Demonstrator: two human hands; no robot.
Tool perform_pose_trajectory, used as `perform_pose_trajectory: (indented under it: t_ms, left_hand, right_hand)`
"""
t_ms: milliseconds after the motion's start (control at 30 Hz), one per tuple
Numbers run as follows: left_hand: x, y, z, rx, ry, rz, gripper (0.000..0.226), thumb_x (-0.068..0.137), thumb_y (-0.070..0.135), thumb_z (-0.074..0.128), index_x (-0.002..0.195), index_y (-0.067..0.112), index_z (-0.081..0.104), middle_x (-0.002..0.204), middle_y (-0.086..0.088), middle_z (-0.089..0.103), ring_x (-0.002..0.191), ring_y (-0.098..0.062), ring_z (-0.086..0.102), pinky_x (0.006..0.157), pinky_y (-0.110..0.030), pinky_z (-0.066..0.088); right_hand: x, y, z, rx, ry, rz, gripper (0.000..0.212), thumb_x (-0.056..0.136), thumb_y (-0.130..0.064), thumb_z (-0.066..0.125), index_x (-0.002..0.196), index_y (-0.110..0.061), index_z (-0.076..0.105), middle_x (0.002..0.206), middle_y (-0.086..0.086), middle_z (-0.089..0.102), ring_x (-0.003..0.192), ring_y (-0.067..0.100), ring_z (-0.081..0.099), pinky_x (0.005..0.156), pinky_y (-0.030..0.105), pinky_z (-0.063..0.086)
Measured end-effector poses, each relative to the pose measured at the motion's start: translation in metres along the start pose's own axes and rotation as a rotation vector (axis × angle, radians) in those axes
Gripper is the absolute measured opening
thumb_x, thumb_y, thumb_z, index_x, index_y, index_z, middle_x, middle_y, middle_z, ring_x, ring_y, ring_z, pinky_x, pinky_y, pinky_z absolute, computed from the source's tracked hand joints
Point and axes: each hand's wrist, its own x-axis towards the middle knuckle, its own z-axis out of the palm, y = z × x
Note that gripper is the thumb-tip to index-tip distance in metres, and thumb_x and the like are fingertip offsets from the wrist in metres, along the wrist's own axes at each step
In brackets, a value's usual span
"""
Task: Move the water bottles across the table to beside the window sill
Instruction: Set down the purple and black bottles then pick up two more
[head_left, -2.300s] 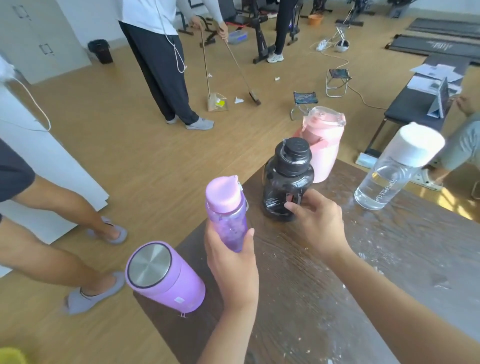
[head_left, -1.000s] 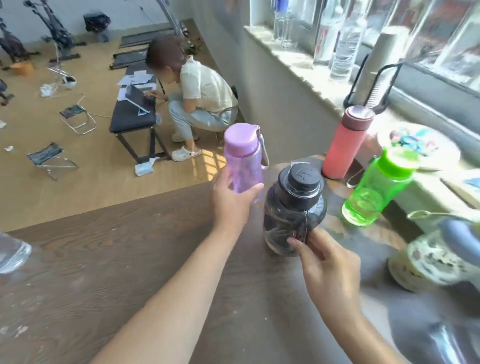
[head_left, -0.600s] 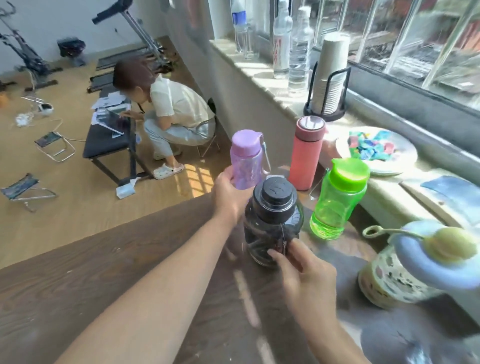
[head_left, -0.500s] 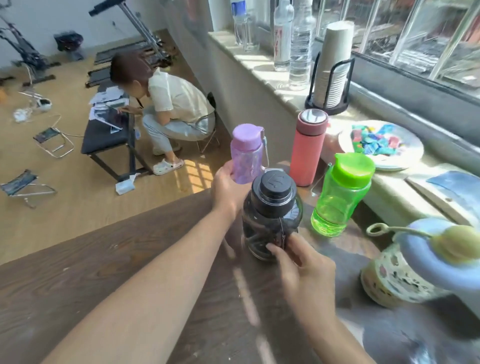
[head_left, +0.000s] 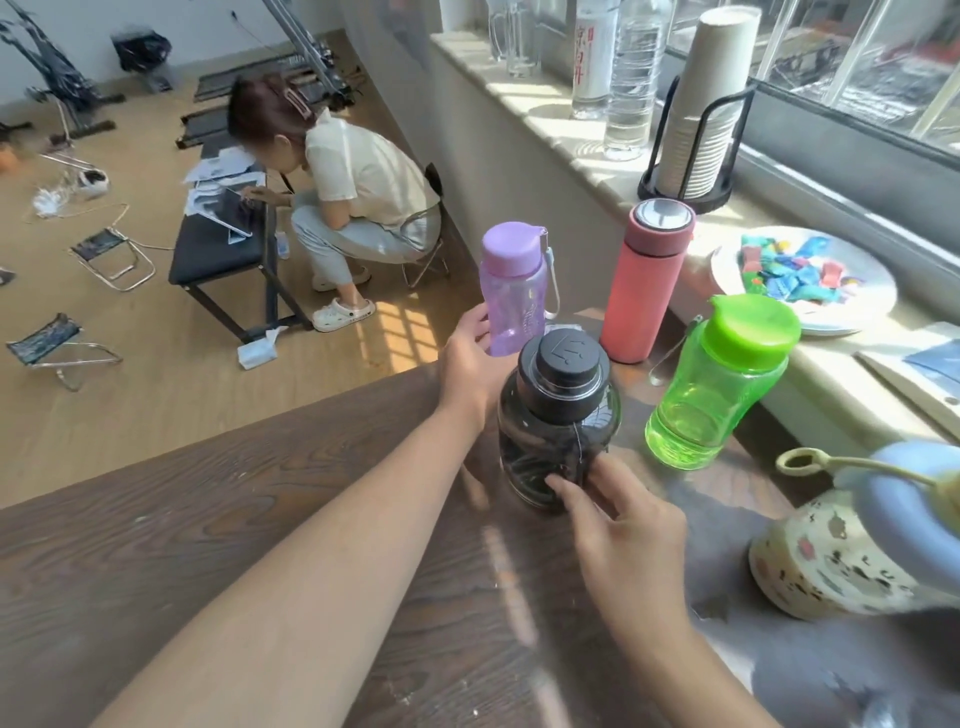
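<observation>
My left hand is closed around the lower part of the translucent purple bottle, which stands upright near the far edge of the dark wooden table. The fingers of my right hand press on the near side of the squat black bottle, which stands on the table in front of the purple one and hides its base. To their right, beside the window sill, stand a pink-red flask and a green bottle.
A patterned bottle with a blue lid stands at the near right. On the sill are a plate of coloured pieces, a stack of paper cups and clear water bottles. A person sits by a black bench beyond the table.
Both bottles came across the table from its far side to next to the flask and green bottle. In the last half second they have hardly moved.
</observation>
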Motion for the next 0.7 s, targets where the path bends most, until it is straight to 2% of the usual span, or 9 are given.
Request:
perform_pose_trajectory:
  t_ms: [33,100,200,267,367,433,533,600,700]
  left_hand:
    - [-0.002,-0.001,-0.005,0.035,-0.002,0.013,0.119,0.045,0.048,0.085,0.153,0.01,0.051,0.152,-0.013,0.06,0.138,-0.028,0.06,0.119,-0.046,0.049]
    - [-0.004,-0.011,-0.014,0.093,-0.001,0.013,0.103,0.068,0.022,0.094,0.159,0.012,0.045,0.161,-0.015,0.052,0.148,-0.03,0.053,0.124,-0.048,0.044]
    - [-0.022,-0.024,-0.035,0.093,0.028,0.023,0.092,0.081,0.005,0.088,0.16,0.013,0.043,0.164,-0.017,0.048,0.153,-0.03,0.047,0.127,-0.044,0.039]
    - [-0.044,-0.031,-0.059,0.092,0.056,0.034,0.091,0.081,0.006,0.089,0.16,0.014,0.043,0.164,-0.013,0.05,0.153,-0.025,0.048,0.127,-0.038,0.039]
    - [-0.086,-0.05,-0.109,0.067,0.112,0.037,0.087,0.082,0.009,0.089,0.158,0.021,0.049,0.162,-0.003,0.054,0.15,-0.017,0.051,0.123,-0.031,0.041]
    - [-0.113,-0.061,-0.147,0.05,0.189,0.032,0.082,0.082,0.01,0.089,0.154,0.024,0.054,0.156,0.001,0.06,0.144,-0.011,0.057,0.122,-0.031,0.045]
    - [-0.148,-0.073,-0.209,0.056,0.369,0.028,0.067,0.082,0.01,0.089,0.143,0.025,0.064,0.14,0.003,0.07,0.129,-0.007,0.068,0.108,-0.023,0.057]
    - [-0.17,-0.081,-0.255,0.058,0.494,0.029,0.057,0.082,0.009,0.089,0.132,0.027,0.069,0.13,0.003,0.075,0.118,-0.005,0.073,0.098,-0.02,0.061]
    - [-0.208,-0.089,-0.323,0.085,0.619,0.005,0.052,0.081,0.012,0.09,0.126,0.029,0.07,0.122,0.007,0.076,0.103,0.0,0.077,0.089,-0.021,0.062]
  right_hand:
    - [0.001,0.0,-0.001,-0.003,0.002,0.018,0.015,0.089,-0.01,0.083,0.094,-0.002,0.072,0.082,0.016,0.078,0.077,0.039,0.074,0.076,0.044,0.062]
    - [0.001,-0.004,-0.002,0.037,-0.003,0.083,0.017,0.086,-0.008,0.085,0.099,-0.004,0.074,0.089,0.01,0.08,0.087,0.032,0.077,0.083,0.035,0.06]
    - [-0.015,-0.009,-0.008,0.141,0.013,0.22,0.038,0.083,-0.007,0.087,0.116,-0.023,0.075,0.114,-0.006,0.081,0.109,0.007,0.076,0.102,0.026,0.056]
    - [-0.037,-0.012,-0.007,0.177,0.109,0.273,0.053,0.08,-0.005,0.089,0.116,-0.039,0.07,0.117,-0.006,0.078,0.103,-0.005,0.074,0.099,0.016,0.055]
    - [-0.073,-0.021,0.009,0.155,0.185,0.242,0.061,0.074,0.005,0.09,0.104,-0.042,0.066,0.099,0.003,0.076,0.083,-0.002,0.073,0.083,0.006,0.055]
    - [-0.095,-0.031,0.029,0.097,0.108,0.173,0.061,0.072,0.004,0.091,0.103,-0.043,0.067,0.091,-0.007,0.076,0.08,0.004,0.073,0.082,0.01,0.054]
    - [-0.116,-0.049,0.066,0.052,-0.107,0.132,0.059,0.073,-0.007,0.094,0.108,-0.046,0.066,0.11,-0.019,0.073,0.09,0.008,0.073,0.089,0.015,0.053]
    - [-0.122,-0.067,0.094,0.055,-0.26,0.127,0.059,0.075,-0.012,0.093,0.112,-0.047,0.063,0.109,-0.018,0.074,0.098,0.006,0.072,0.091,0.011,0.052]
    - [-0.125,-0.104,0.14,0.057,-0.469,0.132,0.057,0.08,-0.015,0.092,0.128,-0.029,0.064,0.121,-0.016,0.07,0.112,0.013,0.07,0.097,0.015,0.049]
